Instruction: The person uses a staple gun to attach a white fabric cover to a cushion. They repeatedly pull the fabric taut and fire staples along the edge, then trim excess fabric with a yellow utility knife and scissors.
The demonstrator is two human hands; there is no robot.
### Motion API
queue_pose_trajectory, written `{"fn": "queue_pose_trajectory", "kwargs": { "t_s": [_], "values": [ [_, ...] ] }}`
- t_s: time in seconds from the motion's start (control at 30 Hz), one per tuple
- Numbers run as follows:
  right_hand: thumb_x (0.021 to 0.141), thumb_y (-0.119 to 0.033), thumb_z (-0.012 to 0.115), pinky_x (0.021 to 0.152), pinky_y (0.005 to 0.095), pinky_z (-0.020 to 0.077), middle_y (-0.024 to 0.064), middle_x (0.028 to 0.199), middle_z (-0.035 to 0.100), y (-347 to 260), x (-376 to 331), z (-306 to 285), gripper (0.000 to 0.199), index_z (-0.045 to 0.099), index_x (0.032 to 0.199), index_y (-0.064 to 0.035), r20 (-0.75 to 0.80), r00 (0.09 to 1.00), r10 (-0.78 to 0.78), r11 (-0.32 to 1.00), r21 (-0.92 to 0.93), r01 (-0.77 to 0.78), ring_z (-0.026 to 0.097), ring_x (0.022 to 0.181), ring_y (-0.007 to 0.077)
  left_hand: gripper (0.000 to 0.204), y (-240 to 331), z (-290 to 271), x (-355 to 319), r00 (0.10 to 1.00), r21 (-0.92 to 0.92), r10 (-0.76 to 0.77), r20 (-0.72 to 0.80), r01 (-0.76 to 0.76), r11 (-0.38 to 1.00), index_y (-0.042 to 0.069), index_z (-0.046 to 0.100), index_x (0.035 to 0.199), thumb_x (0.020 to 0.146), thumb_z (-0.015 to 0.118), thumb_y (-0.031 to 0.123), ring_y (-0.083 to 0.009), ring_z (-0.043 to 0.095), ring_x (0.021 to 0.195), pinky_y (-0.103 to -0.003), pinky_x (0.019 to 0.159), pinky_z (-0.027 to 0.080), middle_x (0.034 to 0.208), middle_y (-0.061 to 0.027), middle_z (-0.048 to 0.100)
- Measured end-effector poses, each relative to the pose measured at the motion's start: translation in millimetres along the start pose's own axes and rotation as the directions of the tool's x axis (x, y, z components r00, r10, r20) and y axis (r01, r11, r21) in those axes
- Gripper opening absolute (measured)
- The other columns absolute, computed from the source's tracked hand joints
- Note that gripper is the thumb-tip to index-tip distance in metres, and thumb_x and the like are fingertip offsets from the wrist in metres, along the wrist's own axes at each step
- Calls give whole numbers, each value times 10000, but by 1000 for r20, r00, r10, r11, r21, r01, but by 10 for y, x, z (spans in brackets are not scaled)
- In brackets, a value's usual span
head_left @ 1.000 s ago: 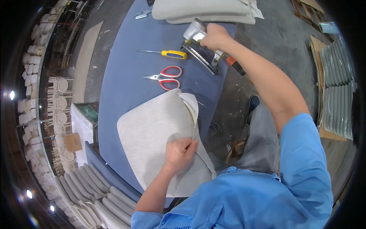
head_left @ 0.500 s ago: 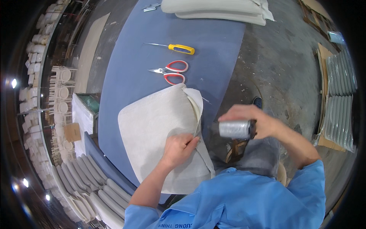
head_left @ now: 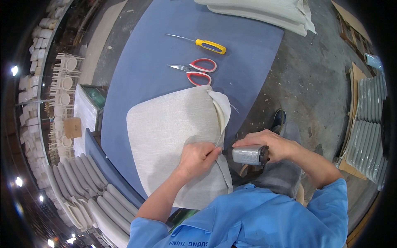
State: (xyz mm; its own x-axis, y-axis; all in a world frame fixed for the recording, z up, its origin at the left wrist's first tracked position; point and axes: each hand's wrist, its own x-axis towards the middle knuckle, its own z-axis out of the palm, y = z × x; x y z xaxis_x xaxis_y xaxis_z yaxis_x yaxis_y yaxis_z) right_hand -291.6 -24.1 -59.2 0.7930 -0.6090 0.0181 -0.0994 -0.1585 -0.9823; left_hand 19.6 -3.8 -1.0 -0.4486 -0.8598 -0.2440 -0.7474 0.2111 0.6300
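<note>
A pale grey fabric-covered seat cushion (head_left: pixel 161 124) lies at the table's right edge, close to my body. My left hand (head_left: pixel 199 157) is closed on the loose edge of its fabric cover, pinching it along the cushion's right side. Farther up that side, a fabric flap (head_left: pixel 222 105) stands away, with a pale layer showing beneath. My right hand (head_left: pixel 276 142) grips a staple gun (head_left: pixel 249 155) with a silver body. Its dark nose points left, very near the left fingertips; whether it touches the cover I cannot tell.
Red-and-white scissors (head_left: pixel 200 71) and a yellow-handled awl (head_left: pixel 211 46) lie beyond the cushion on the blue-grey table (head_left: pixel 136 70). More pale cushions (head_left: pixel 264 12) are stacked at its far end. Grey pads (head_left: pixel 82 177) stand at left, plastic-wrapped ones (head_left: pixel 362 140) at right.
My right hand has brought the staple gun lower and left, up to the cushion's edge. The left hand keeps its pinch on the fabric. The whole view has shifted slightly.
</note>
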Motion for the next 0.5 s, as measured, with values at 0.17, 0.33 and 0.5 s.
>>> {"fn": "queue_pose_trajectory", "kwargs": {
  "t_s": [0.17,0.33,0.5],
  "values": [
    [806,-133,902,1032,491,607,162,1309,783,-67,45,-42,745,683,1516,-78,2,1000,2,1000,-21,-2,762,1212,402,388,-16,0,10,1000,8,28,-4,-28,1000,31,685,739,1063,772,227,-329,656,608,-461,586,491,688,-141,669],
    [802,-110,899,1008,490,609,167,1302,782,-98,52,-60,737,689,1507,-76,23,1000,16,998,-65,-14,763,1197,405,389,-3,8,8,1000,-27,10,-18,-11,1000,21,684,734,1054,789,215,-317,638,585,-457,566,471,671,-141,656],
    [798,-102,894,994,490,609,167,1287,782,-111,63,-8,739,690,1509,-98,-6,1000,4,999,-42,-4,760,1184,411,385,-8,23,0,999,-17,19,-45,-20,1000,20,677,729,1048,791,203,-320,638,582,-457,562,468,670,-144,653]
  ]
}}
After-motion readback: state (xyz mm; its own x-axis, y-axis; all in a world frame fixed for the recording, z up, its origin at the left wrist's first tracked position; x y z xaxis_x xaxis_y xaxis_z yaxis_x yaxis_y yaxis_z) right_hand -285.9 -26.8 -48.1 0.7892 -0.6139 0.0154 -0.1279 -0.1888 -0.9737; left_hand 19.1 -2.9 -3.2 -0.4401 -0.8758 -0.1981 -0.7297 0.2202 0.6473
